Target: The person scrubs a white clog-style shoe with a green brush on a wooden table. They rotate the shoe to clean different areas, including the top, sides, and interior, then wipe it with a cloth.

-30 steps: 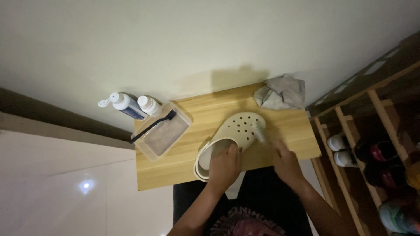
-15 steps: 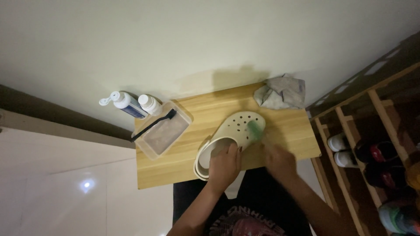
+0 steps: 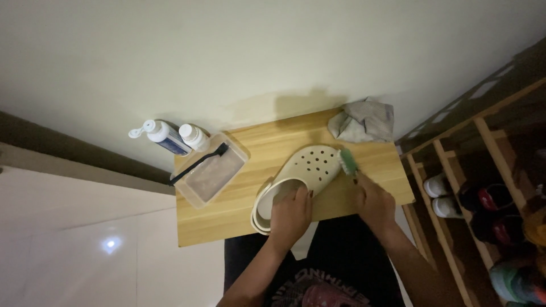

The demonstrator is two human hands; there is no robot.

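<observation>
Bottles [image 3: 170, 136], two of them, white with blue labels, lie at the far left corner of the wooden table [image 3: 227, 219], touching each other. Just beside them stands one clear plastic box [image 3: 211, 177], and one black brush [image 3: 198, 164] lies across its rim. One grey cloth [image 3: 364, 120] sits crumpled at the far right corner. One cream clog [image 3: 300, 176] lies in the middle. My left hand [image 3: 290, 216] presses on its heel, fingers closed over it. My right hand [image 3: 374, 202] grips one green brush [image 3: 348, 161] against the clog's toe.
</observation>
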